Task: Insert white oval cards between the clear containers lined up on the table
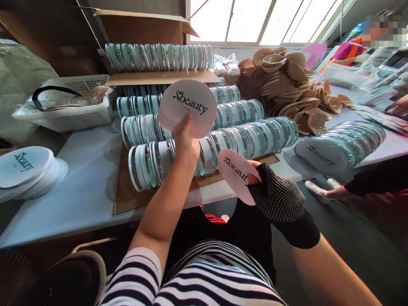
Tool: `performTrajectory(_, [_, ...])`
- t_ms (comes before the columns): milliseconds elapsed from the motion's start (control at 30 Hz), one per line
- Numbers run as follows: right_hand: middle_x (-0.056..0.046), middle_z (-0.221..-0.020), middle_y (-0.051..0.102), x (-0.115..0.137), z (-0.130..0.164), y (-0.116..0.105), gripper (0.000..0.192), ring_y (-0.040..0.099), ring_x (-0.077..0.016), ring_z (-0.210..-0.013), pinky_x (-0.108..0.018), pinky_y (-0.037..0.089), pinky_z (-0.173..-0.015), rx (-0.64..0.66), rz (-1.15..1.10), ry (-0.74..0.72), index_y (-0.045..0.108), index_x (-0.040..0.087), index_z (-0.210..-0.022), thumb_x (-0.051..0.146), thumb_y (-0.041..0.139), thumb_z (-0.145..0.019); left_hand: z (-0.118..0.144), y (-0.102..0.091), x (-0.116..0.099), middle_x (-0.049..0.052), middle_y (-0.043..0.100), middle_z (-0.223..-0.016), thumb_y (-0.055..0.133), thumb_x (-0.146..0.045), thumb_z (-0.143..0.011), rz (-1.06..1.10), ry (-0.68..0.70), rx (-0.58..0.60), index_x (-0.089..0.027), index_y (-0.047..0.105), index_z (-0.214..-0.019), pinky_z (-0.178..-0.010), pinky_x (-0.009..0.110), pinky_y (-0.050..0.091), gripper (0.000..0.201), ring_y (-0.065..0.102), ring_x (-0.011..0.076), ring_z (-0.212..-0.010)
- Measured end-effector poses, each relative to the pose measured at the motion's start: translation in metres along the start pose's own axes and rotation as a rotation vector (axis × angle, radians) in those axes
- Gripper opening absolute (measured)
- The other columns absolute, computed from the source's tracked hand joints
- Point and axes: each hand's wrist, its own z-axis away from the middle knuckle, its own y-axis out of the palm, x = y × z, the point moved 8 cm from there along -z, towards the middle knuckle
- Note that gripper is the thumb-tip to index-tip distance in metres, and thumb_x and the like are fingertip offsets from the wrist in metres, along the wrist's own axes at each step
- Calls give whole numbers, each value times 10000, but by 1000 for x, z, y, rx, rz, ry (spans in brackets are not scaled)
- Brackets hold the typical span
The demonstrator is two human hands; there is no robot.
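In my bare left hand (188, 142) is a stack of round white cards (188, 104) printed "Sbeauty", raised over the rows on the table. My thumb lies on the front card; the other fingers are hidden behind. My right hand (277, 193), in a black dotted fingerless glove, pinches one white card (235, 176) with the same print, tilted near the table's front edge. Just behind both hands run several rows of round, clear-rimmed discs (251, 138) standing on edge on brown cardboard (127, 202).
Another pile of printed cards (25, 170) lies at far left, below a white basket (76, 112). At right stand more packed discs (341, 146) and a heap of beige cups (283, 80). A co-worker's hand (400, 106) and a person's shoes (317, 191) show at right.
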Motion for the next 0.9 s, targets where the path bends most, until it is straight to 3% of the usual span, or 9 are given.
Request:
performTrajectory(233, [-110,-723,715,-32,-2,-26,496,593,-226,-503,-308,385,-473,-140,110,60,619,184,-1271,436,355,-934,4,1,-8,35,614,-1398,744,-223,-802,-10,68,3,-265,612,-1289,-1070,393,504,506,545,229,-1327])
performTrajectory(467, [-103,-816,746,-23,-11,6,468,637,-220,-569,-274,345,-471,48,56,76,594,209,-1307,395,364,-943,4,10,1,21,637,-1369,740,-181,-791,-23,83,-15,-265,649,-1229,-1075,372,504,455,551,220,-1324])
performTrajectory(633, [-114,-951,750,-7,-54,29,418,680,-235,-728,-285,396,-583,119,-38,8,601,187,-1276,308,392,-935,-3,22,38,63,588,-1430,667,-158,-846,-37,-166,-8,-256,580,-1311,-1047,422,526,483,566,237,-1306])
performTrajectory(800, [-134,-1098,721,12,-111,34,377,664,-239,-939,-287,445,-745,157,-193,-208,632,133,-1202,225,450,-884,-6,20,43,115,528,-1483,663,-122,-836,0,-162,-25,-193,564,-1302,-1066,477,501,482,547,267,-1328])
performTrajectory(900, [-111,-1087,725,13,-124,39,388,661,-228,-912,-285,433,-726,137,-219,-193,641,163,-1212,224,467,-870,-4,17,42,106,557,-1455,692,-122,-818,0,-148,-25,-207,587,-1274,-1064,488,504,476,552,279,-1322])
